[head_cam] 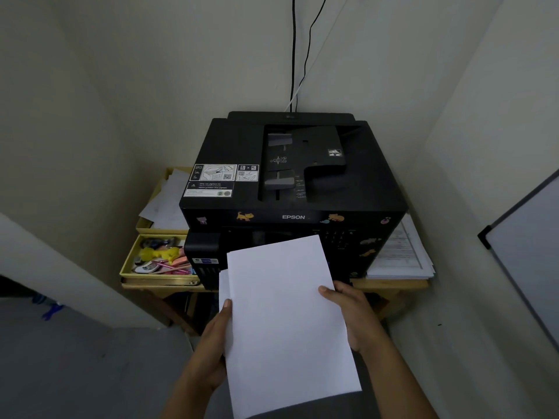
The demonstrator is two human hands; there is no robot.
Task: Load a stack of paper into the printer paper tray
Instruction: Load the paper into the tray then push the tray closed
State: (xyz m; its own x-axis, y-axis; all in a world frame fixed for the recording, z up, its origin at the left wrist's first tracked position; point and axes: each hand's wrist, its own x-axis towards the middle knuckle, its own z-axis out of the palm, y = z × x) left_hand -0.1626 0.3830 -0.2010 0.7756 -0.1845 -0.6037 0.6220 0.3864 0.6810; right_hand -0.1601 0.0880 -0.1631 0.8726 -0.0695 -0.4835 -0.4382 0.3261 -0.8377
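A black Epson printer (290,182) stands on a small wooden table in a corner, its lid down and animal stickers along its front. In front of it I hold a white stack of paper (284,316) with both hands, its far edge over the printer's lower front. My left hand (213,343) grips the stack's left edge, thumb on top. Gripping the right edge is my right hand (352,313), its thumb on the sheet. The stack hides the printer's paper tray.
A yellow tray (127,261) of pens and small items sits left of the printer, with loose sheets (166,201) behind it. Printed papers (399,252) lie to its right. Cables (293,55) run up the wall. A whiteboard (526,243) leans at the right.
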